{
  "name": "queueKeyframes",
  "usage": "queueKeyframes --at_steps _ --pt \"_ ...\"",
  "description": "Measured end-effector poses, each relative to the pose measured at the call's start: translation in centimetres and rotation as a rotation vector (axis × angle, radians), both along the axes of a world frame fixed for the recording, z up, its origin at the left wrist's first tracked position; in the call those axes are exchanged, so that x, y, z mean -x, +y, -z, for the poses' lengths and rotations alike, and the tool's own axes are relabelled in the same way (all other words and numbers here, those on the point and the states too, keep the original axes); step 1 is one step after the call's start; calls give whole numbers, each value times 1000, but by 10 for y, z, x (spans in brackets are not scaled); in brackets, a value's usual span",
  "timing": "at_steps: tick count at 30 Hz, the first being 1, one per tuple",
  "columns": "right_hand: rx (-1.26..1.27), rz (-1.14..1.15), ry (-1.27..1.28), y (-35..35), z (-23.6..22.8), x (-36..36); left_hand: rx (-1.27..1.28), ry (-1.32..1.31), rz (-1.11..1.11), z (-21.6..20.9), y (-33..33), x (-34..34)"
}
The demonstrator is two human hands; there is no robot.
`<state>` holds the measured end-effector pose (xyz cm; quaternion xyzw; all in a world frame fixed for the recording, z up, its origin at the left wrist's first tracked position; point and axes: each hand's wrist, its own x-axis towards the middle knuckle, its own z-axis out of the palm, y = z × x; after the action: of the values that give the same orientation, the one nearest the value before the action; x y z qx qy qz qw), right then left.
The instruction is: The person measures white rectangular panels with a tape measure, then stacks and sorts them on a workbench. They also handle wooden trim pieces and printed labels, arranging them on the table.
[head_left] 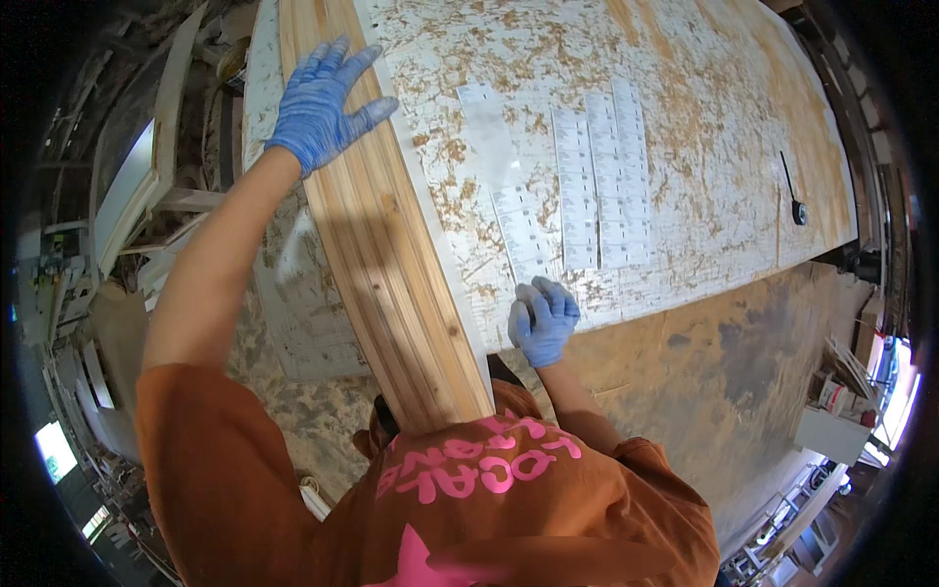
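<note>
A stack of long, light wooden boards (377,230) runs from the far left of the worktable down to my body. My left hand (328,108), in a blue glove, lies with its fingers spread on top of the boards near their far part. My right hand (546,328), also gloved in blue, is at the table's near edge with its fingers curled together. Its fingertips meet the near end of a strip of white printed labels (518,230); whether they grip the strip or a single label is hidden. The far part of that strip looks bare and glossy.
More label strips (602,186) lie side by side to the right of the first. A small black tape measure (799,212) rests near the right edge of the stained white worktable (714,127). Wooden frames and panels (161,166) stand at the left, beyond the table.
</note>
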<state>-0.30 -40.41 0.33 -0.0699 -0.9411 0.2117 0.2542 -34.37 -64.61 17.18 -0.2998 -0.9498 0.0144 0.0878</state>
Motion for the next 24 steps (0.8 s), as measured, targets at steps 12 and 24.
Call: queueKeyframes --at_steps 12,24 --pt "-162 -203 104 3 -13 15 -14 -45 12 -7 6 0" --pt "-33 -108 0 2 -2 8 -49 10 68 -5 2 1"
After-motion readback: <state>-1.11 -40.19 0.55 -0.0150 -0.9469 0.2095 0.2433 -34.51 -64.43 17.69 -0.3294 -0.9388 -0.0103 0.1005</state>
